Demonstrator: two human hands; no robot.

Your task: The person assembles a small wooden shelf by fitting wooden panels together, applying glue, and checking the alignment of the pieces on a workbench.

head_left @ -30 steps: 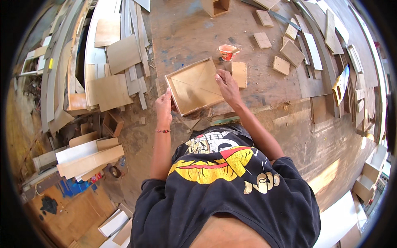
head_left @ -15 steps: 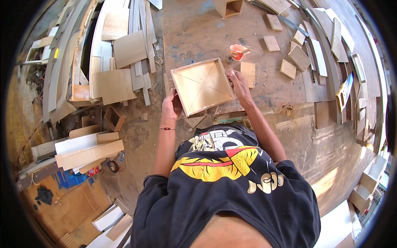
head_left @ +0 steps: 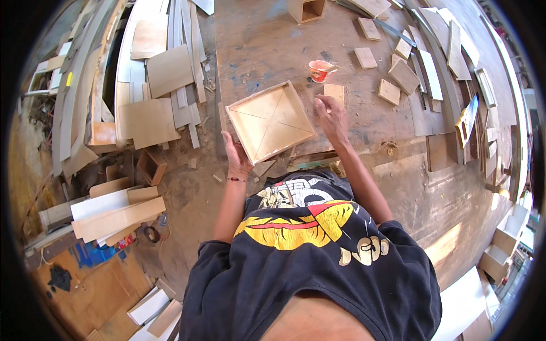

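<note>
A shallow square wooden tray (head_left: 271,120) with pencil lines crossing on its base is tilted above the near edge of the workbench. My left hand (head_left: 237,153) supports it at the lower left side, thumb up along the outside and the other fingers hidden beneath. Just off the tray's right side is my right hand (head_left: 331,120), fingers curled in and apart from the tray; whether they pinch something small cannot be seen. Beyond that hand lies a small flat wooden block (head_left: 334,91). A red-and-white tub (head_left: 318,71) with a stick resting in it stands behind.
The brown workbench (head_left: 256,57) bears a wooden box (head_left: 307,10) at the far edge and several offcuts (head_left: 390,91) on the right. A handsaw (head_left: 467,126) is farther right. Stacked boards (head_left: 149,122) fill the left side, with an open wooden box (head_left: 152,167) below them.
My right hand has let go of the tray's right edge and drawn slightly away. The tray has turned a little and now rests in my left hand alone.
</note>
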